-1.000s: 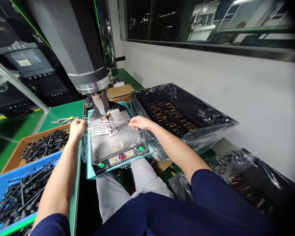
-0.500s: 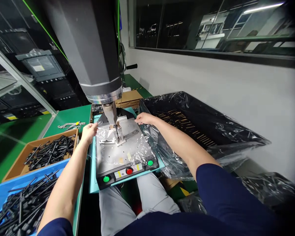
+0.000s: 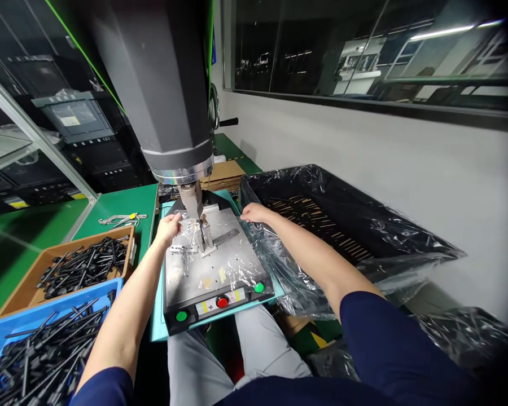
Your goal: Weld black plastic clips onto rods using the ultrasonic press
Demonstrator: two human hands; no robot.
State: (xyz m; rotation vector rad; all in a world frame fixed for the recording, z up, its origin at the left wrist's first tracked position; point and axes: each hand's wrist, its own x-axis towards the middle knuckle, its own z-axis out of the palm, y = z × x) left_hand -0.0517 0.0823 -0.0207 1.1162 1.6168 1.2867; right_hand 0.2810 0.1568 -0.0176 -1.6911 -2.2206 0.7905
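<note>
Head: film (image 3: 231,265) (crinkled) between left grip (image 3: 170,228), right grip (image 3: 254,213)

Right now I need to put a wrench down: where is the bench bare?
Green bench behind the wrenches, up to the press column; a narrow strip between brown box and teal base. Crowded: film over the fixture, blue bin, lined tray.

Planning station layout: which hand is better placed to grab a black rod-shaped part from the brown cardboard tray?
Left, likely. Both hands hold clear plastic film, but the left hand is nearer the brown cardboard tray; the right hand is across the grey metal plate.
</note>
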